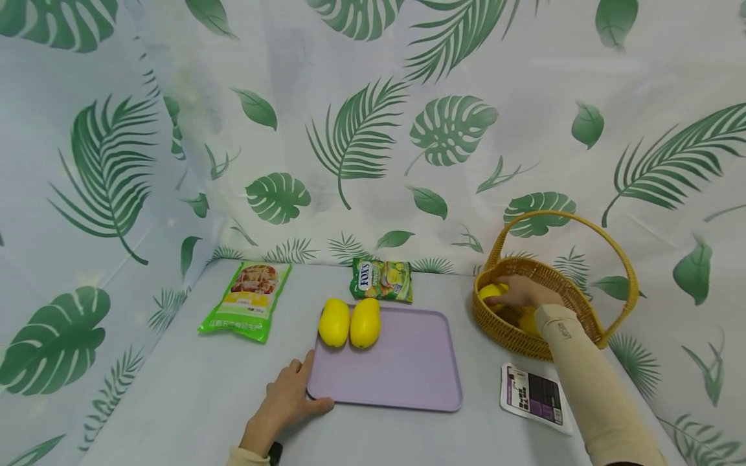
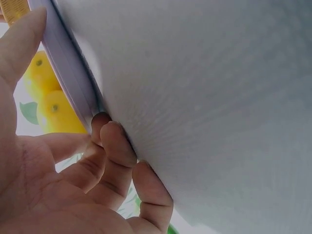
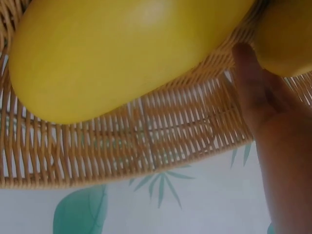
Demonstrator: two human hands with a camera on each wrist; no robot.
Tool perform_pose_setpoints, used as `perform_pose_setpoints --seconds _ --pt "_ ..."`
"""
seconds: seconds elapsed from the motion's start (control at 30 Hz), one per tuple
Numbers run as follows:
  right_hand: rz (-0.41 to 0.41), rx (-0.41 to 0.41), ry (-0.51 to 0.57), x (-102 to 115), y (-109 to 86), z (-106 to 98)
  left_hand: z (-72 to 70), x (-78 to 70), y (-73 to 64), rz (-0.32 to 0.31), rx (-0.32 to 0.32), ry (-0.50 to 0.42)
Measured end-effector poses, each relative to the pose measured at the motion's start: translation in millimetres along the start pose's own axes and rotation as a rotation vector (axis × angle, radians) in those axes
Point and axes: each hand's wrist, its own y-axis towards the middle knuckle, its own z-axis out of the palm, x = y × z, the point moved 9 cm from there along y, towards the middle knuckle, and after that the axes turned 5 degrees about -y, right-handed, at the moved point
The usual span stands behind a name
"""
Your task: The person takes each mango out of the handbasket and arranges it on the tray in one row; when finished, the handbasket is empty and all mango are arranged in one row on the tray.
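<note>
A lilac tray (image 1: 402,369) lies mid-table with two yellow mangoes (image 1: 334,322) side by side in its far left corner. My left hand (image 1: 285,396) grips the tray's near left corner, thumb along the front rim and fingers at the left side; the left wrist view shows these fingers bent, their tips at the tabletop. Inside the wicker basket (image 1: 507,338) on the right, my right hand (image 1: 520,291) holds a mango (image 3: 287,36) with its fingers around it. Another mango (image 3: 112,53) lies in the basket close to the right wrist. Part of the held mango is hidden.
A green food packet (image 1: 247,301) lies at the back left. Behind the tray is a green Fox's candy bag (image 1: 381,280). A white and purple packet (image 1: 533,396) sits before the basket, beside the right sleeve. The basket's tall handle (image 1: 606,236) arches up. Leaf-printed cloth hangs behind.
</note>
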Motion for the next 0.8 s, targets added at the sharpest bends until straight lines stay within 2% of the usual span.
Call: perform_pose_setpoints --seconds 0.27,0.43,0.8 --pt "-0.004 0.004 0.002 -1 2.7 1 0.7 -0.1 0.8 -0.011 0.004 0.008" --pt "-0.009 -0.012 -0.016 1 -3.5 -5 2.1 -0.3 1.8 -0.012 0.009 0.017" --pt "-0.013 -0.031 0.048 -5 -11.5 -11 0.2 -2.6 -0.9 0.003 0.014 0.01"
